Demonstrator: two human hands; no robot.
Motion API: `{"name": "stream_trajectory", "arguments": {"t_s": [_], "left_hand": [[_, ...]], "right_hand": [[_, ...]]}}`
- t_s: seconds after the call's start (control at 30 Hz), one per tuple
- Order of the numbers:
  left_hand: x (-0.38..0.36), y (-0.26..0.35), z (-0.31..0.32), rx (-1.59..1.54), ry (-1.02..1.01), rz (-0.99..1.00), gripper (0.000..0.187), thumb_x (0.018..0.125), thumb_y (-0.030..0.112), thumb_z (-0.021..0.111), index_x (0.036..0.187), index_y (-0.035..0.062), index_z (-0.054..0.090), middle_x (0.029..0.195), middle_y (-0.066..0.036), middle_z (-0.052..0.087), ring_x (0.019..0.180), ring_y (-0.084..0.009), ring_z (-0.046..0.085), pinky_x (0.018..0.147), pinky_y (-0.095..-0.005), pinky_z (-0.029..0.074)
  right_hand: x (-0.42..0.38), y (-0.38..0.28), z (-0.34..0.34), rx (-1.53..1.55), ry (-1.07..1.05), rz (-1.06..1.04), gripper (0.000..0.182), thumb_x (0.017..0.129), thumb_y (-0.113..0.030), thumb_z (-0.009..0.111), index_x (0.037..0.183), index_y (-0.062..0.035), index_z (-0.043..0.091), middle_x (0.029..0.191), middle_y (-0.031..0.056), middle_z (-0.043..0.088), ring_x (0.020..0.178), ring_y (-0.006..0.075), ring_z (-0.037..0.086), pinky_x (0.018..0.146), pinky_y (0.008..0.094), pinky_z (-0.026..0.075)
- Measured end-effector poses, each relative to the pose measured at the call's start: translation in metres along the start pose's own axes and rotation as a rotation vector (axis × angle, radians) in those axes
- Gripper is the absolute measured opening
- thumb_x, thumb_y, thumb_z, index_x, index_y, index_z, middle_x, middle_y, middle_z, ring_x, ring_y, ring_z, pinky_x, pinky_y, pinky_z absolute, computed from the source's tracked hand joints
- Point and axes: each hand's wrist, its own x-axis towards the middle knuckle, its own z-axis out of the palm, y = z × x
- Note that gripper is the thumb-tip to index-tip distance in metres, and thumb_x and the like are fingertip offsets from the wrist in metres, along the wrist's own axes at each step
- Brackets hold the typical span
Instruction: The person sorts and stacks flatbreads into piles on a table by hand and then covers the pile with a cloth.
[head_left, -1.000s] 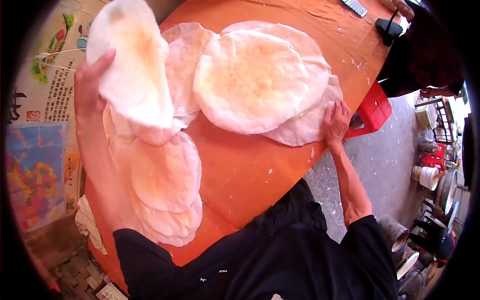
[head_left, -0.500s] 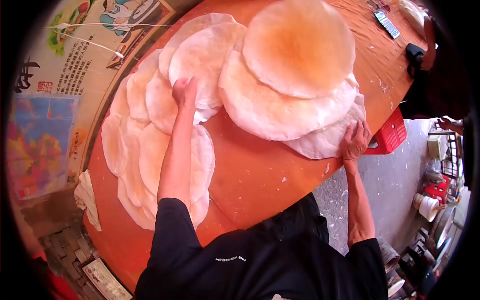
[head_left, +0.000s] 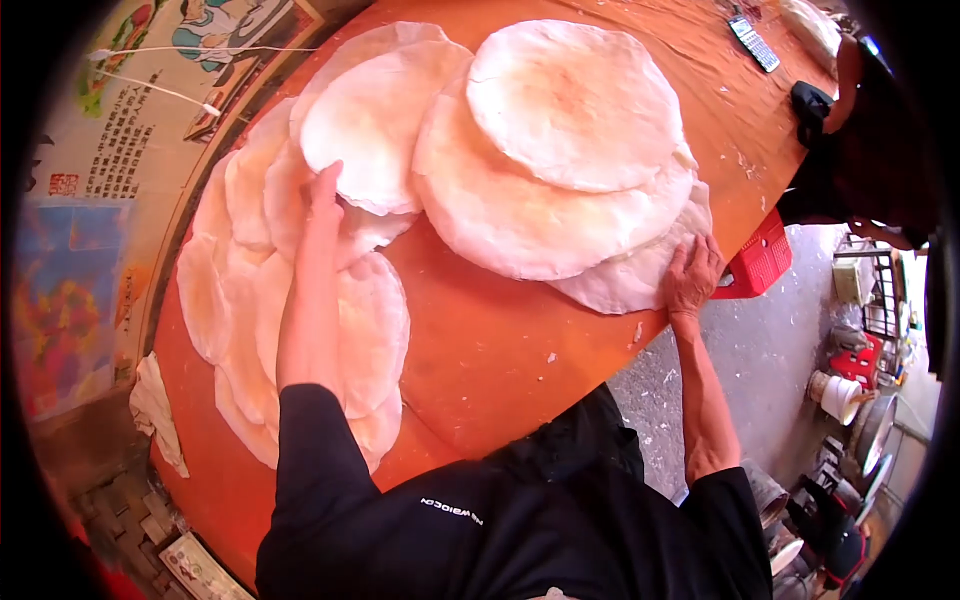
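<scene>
My left hand (head_left: 325,192) is at the lower left edge of a thin, pale round flatbread (head_left: 365,130), its fingers closed on that edge. This flatbread lies on top of several overlapping ones at the left of the table. My right hand (head_left: 692,275) rests with fingers spread on the edge of the lowest flatbread (head_left: 640,262) in the right pile. Above that one are a wide flatbread (head_left: 530,230) and a smaller, browned top flatbread (head_left: 575,105). More flatbreads (head_left: 370,315) overlap beside my left forearm.
The orange-covered table (head_left: 470,350) carries a calculator (head_left: 754,43) at its far right. Another person's dark-clothed arm (head_left: 850,95) is at the right edge. A red crate (head_left: 757,260) stands beside the table, and a crumpled cloth (head_left: 157,410) hangs at the left edge.
The top flatbread of the right pile has come down and now lies flatter. My left hand has moved from over the left flatbread to its lower left edge. My right hand stays in place.
</scene>
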Motion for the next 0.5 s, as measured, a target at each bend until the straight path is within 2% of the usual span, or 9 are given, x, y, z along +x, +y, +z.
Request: {"name": "stream_trajectory", "arguments": {"t_s": [0.03,0.07,0.13,0.27,0.3,0.4,0.43,0.47,0.5], "left_hand": [[-0.012,0.03,0.015,0.155,0.028,0.035,0.051,0.079,0.002,0.067,0.128,-0.0045,0.052,0.122,-0.014,0.06,0.108,-0.0282,0.059,0.094,-0.0381,0.049],[-0.022,0.057,0.03,0.081,-0.005,0.117,0.051,0.081,0.003,0.065,0.129,-0.0057,0.051,0.122,-0.016,0.059,0.108,-0.0278,0.059,0.094,-0.0379,0.049],[-0.045,0.128,0.057,0.282,-0.141,0.334,0.049,0.083,0.004,0.062,0.129,-0.0073,0.05,0.124,-0.017,0.057,0.103,-0.0257,0.061,0.088,-0.0364,0.053],[-0.068,0.232,0.102,0.266,-0.39,0.429,0.041,0.086,0.008,0.06,0.124,-0.0055,0.054,0.113,-0.013,0.064,0.097,-0.0228,0.064,0.085,-0.0326,0.054],[-0.077,0.248,0.113,0.265,-0.386,0.424,0.04,0.086,0.008,0.061,0.123,-0.0037,0.055,0.113,-0.012,0.064,0.097,-0.0203,0.065,0.085,-0.0316,0.053],[-0.1,0.281,0.137,0.037,-0.339,0.434,0.04,0.089,0.011,0.058,0.126,-0.0037,0.053,0.116,-0.014,0.063,0.101,-0.0243,0.065,0.089,-0.0353,0.052],[-0.153,0.284,0.153,-0.128,-0.525,0.355,0.042,0.087,0.022,0.048,0.119,-0.0054,0.053,0.101,-0.018,0.065,0.086,-0.0296,0.067,0.077,-0.0392,0.057],[-0.147,0.285,0.146,-0.126,-0.524,0.354,0.042,0.087,0.022,0.048,0.119,-0.0054,0.053,0.101,-0.018,0.065,0.086,-0.0296,0.067,0.077,-0.0392,0.057],[-0.138,0.286,0.133,-0.159,-0.5,0.26,0.041,0.09,0.019,0.051,0.123,-0.0055,0.052,0.11,-0.017,0.064,0.096,-0.0287,0.065,0.084,-0.0395,0.054]], "right_hand": [[0.0,-0.002,0.0,0.003,0.01,0.004,0.035,0.082,-0.015,0.065,0.111,0.0036,0.063,0.118,0.0209,0.06,0.115,0.0355,0.051,0.1,0.0421,0.04],[0.0,-0.002,-0.001,-0.001,0.007,0.008,0.035,0.082,-0.015,0.065,0.111,0.0036,0.063,0.118,0.0209,0.06,0.115,0.0355,0.051,0.1,0.0421,0.04],[0.001,-0.004,-0.003,0.014,0.013,-0.005,0.035,0.082,-0.015,0.064,0.111,0.0037,0.063,0.118,0.021,0.06,0.115,0.0354,0.051,0.1,0.0421,0.039],[0.0,-0.003,-0.002,0.013,0.019,-0.013,0.035,0.082,-0.015,0.064,0.111,0.0038,0.063,0.118,0.0211,0.06,0.115,0.0353,0.052,0.1,0.0419,0.039],[0.0,-0.002,-0.001,0.013,0.018,-0.007,0.035,0.082,-0.015,0.064,0.111,0.0036,0.063,0.118,0.0212,0.06,0.115,0.0354,0.052,0.1,0.0419,0.039],[0.0,-0.003,-0.001,0.018,0.021,-0.005,0.035,0.082,-0.016,0.064,0.112,0.003,0.063,0.118,0.0211,0.06,0.114,0.0355,0.052,0.1,0.0419,0.039],[0.0,-0.003,-0.002,0.02,0.024,-0.004,0.035,0.082,-0.016,0.064,0.112,0.0026,0.063,0.118,0.0208,0.06,0.114,0.0355,0.052,0.1,0.042,0.04],[-0.001,-0.002,-0.002,0.022,0.022,-0.005,0.035,0.082,-0.016,0.064,0.112,0.0026,0.063,0.118,0.0208,0.06,0.114,0.0355,0.052,0.1,0.042,0.04],[-0.001,-0.001,-0.001,0.014,0.024,-0.004,0.035,0.082,-0.016,0.064,0.112,0.0022,0.063,0.118,0.0206,0.06,0.114,0.0354,0.052,0.1,0.0421,0.04]]}}
